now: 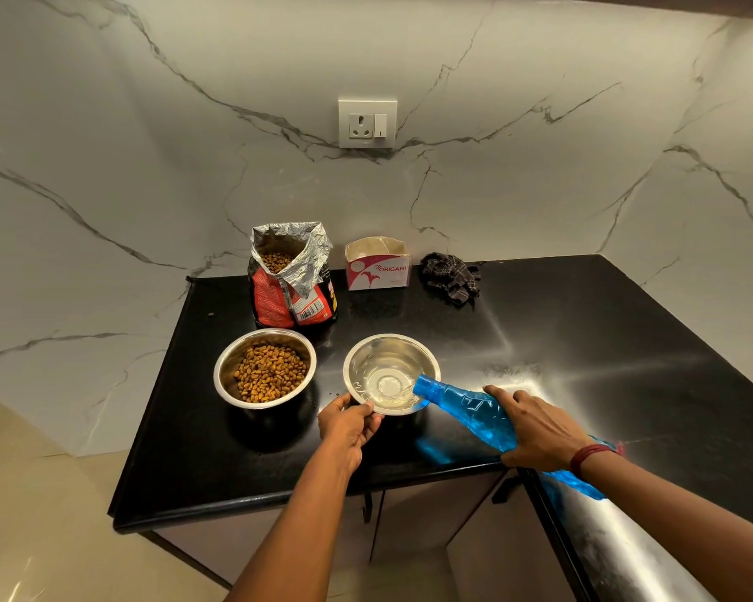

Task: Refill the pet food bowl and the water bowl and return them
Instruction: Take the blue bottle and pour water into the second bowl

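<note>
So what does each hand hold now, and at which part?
The left hand grips the water bowl at its near rim. The right hand holds the bottle round its body, mouth tilted over the bowl.

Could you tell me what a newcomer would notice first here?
The blue bottle, tipped by the right hand at the front of the black counter, pours water into the steel bowl that the left hand holds by its rim. To its left stands a bowl of kibble, with the open food bag behind.

Home kitchen: black stone counter [583, 323], marble-look backsplash [148, 145], wall socket [367, 122], cabinets [431, 527] beneath.
</note>
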